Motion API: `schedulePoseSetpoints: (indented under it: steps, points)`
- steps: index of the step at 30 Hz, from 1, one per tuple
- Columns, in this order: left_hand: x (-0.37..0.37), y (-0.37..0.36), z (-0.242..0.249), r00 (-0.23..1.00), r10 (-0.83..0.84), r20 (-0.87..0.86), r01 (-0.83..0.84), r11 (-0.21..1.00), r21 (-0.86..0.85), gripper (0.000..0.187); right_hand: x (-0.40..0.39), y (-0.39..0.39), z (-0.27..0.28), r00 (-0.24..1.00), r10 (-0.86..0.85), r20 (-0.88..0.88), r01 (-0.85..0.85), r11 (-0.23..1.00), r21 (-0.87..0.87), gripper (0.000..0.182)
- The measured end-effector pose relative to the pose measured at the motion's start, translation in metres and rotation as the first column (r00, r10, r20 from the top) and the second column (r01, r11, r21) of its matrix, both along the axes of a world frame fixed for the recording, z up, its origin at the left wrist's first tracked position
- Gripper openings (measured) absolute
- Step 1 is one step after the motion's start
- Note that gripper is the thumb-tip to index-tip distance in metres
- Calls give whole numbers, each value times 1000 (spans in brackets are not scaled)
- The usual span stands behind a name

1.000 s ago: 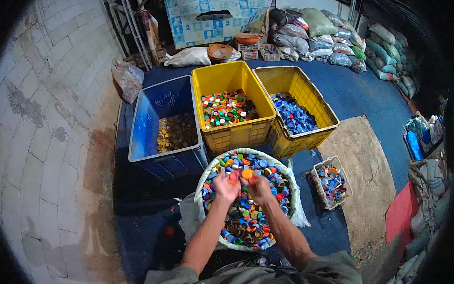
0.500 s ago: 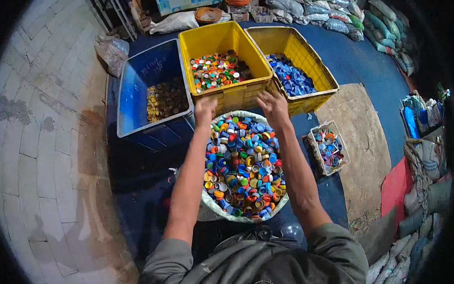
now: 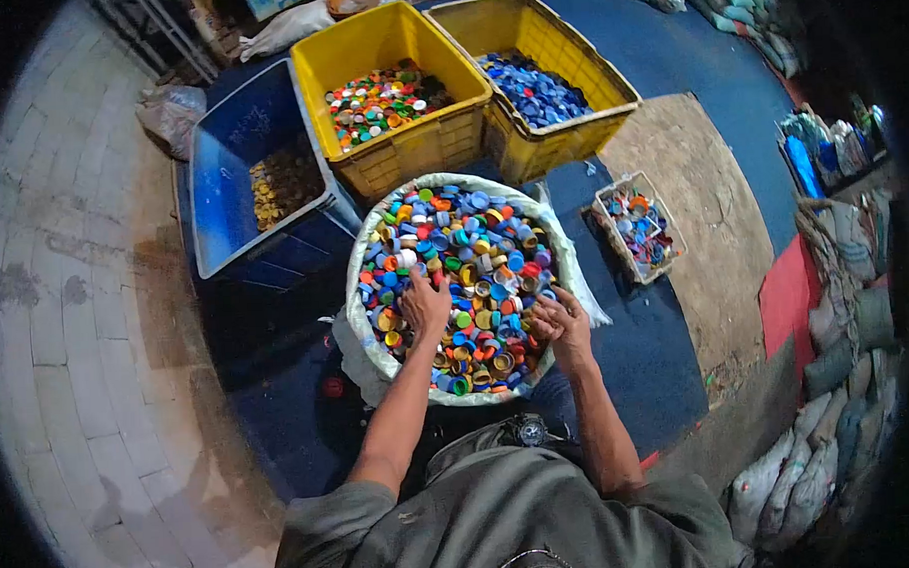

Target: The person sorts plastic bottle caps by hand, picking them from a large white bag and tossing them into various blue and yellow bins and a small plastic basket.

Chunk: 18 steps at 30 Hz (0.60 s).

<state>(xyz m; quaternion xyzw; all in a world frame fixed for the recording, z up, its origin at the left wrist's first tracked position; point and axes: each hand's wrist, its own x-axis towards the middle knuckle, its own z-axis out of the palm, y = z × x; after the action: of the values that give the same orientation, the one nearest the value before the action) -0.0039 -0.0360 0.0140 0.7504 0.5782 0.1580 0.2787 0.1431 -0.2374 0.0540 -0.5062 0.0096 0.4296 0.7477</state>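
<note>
A round, sack-lined container [image 3: 355,333] stands in front of me, heaped with mixed plastic bottle caps [image 3: 463,246] in many colours. Over the left part of the heap, my left hand [image 3: 427,305] touches the caps with its fingers apart. My right hand [image 3: 564,327] is at the container's right side, its fingers curled in over the caps; whether a cap sits between them is too small to make out. Beyond stand a yellow crate [image 3: 410,145] with mostly red, orange, green and white caps, another yellow crate [image 3: 569,130] with blue caps, and a blue crate [image 3: 221,192] with yellowish and brown caps.
A small white basket [image 3: 654,269] of assorted small items sits to the right, beside a brown board [image 3: 718,225] on the blue floor. Filled sacks [image 3: 782,483] are piled along the right. A block wall [image 3: 66,328] runs down the left, with a plastic bag [image 3: 171,119] near it.
Both hands have come back from near the front of the crates and down into the container of caps. The view has shifted, so the crates appear higher and farther left.
</note>
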Motion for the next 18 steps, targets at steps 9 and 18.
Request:
schedulePoseSetpoints:
  steps: [9, 18]
  points:
    - [0, 2, -12, 996, 21, 81, -24, 999, 34, 53, -15, -41, -5, 999, 24, 24, -20, 990, -139, 54]
    - [-2, -9, -11, 991, 28, 128, -32, 999, 31, 52, -32, -38, -18, 884, 229, 408, -77, 931, -356, 43]
